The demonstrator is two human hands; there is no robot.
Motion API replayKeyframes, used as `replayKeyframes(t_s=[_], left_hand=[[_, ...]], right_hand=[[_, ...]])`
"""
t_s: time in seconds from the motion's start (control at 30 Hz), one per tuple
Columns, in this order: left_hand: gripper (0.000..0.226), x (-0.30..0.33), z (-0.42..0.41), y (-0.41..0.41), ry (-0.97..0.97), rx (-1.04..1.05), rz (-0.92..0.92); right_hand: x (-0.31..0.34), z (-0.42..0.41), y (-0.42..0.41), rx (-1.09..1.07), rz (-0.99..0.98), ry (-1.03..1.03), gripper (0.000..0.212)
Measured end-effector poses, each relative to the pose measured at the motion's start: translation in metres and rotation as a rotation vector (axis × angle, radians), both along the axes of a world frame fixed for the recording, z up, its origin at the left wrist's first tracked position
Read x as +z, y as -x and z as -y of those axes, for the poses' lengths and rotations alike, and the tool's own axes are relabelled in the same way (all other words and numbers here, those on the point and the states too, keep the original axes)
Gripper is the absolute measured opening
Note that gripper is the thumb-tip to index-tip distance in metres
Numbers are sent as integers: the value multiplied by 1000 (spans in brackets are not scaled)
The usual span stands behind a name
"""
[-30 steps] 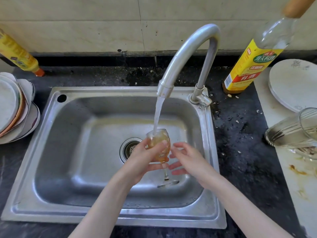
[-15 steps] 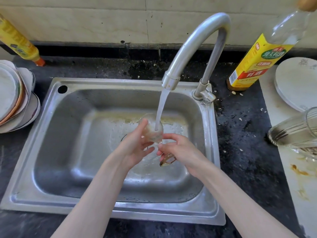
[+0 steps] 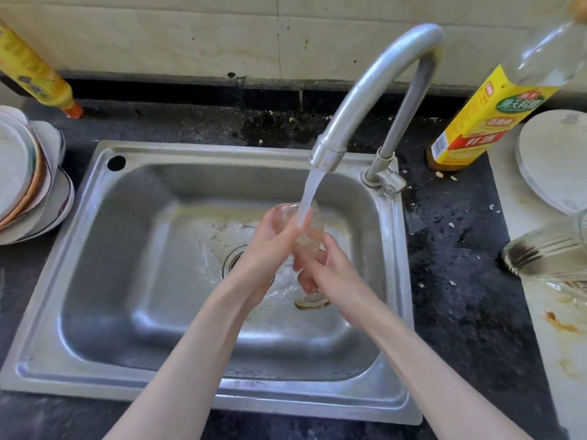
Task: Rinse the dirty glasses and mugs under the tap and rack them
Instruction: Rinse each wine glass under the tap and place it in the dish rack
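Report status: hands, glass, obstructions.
Left hand and right hand both grip the small clear stemmed glass. Glass under the running steel tap. Nothing obstructing.

The sink (image 3: 104, 249) basin lies open on its left half. The arched tap (image 3: 365, 100) overhangs the right rear. On the desk (image 3: 451, 249), stacked plates (image 3: 28, 192) crowd the left rim; a yellow-labelled bottle (image 3: 476, 125) and lying glasses (image 3: 549, 249) block the right.

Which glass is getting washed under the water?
The small stemmed glass, gripped by the left hand and right hand under the tap. The big ribbed glass lies sideways on the counter, untouched.
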State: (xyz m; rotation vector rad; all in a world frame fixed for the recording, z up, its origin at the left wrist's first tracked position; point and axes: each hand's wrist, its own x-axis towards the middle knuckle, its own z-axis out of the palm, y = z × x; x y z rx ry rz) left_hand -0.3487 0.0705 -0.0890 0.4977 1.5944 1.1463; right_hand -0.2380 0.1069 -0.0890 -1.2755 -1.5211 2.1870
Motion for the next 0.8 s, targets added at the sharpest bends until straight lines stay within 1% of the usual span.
replayKeyframes(t_s=[0.03,0.07,0.13,0.17,0.23,0.3,0.4,0.47,0.53,0.67,0.73,0.8], left_hand=[[70,0,-2,2,7,-26,7],[70,0,-2,5,5,-54,12],[62,0,1,10,-25,-102,24],[63,-1,3,10,-32,-128,20],[75,-4,8,9,-25,-151,-36],[79,-6,12,3,-10,-111,-71],[54,-2,17,-9,-21,-27,-120],[56,0,20,-12,-30,-57,-140],[59,1,22,-11,-56,-59,-160],[57,5,29,-8,-126,-92,-167],[54,8,35,-8,-151,-100,-160],[52,9,38,-6,-159,-115,-167]], right_hand=[[0,1,1,-26,-59,86,29],[2,1,1,-15,-118,196,36],[3,-3,-2,88,-183,365,63],[2,-5,-4,128,-176,411,74],[0,-9,-6,169,-99,420,82],[-3,-8,-3,151,-21,308,83],[-7,-2,5,-54,17,133,70],[-7,1,9,-170,27,83,59],[-8,2,12,-234,4,72,57],[-13,3,18,-279,-128,111,62],[-15,2,20,-273,-146,118,64],[-16,2,20,-255,-118,95,65]])
